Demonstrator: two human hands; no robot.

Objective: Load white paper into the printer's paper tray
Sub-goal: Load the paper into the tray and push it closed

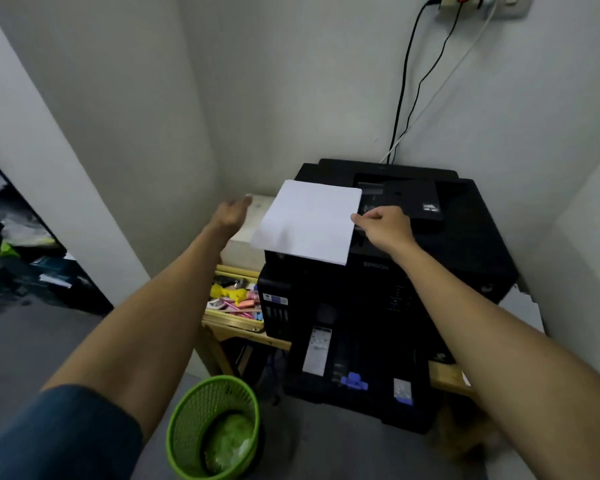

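Observation:
A black printer (465,237) stands on a wooden table in the room's corner. Its paper tray (361,396) is pulled out at the front, low down, with blue guides inside. My right hand (383,225) pinches the right edge of a stack of white paper (309,221) and holds it flat above the printer's left top. My left hand (231,213) hovers to the left of the paper, fingers apart, over a pale box (246,237), touching nothing.
A green mesh wastebasket (215,427) stands on the floor in front of the table. A wooden tray of coloured stationery (234,301) lies left of the printer. Cables (406,98) run up the wall to a socket. Clutter fills a dark shelf (18,244) at far left.

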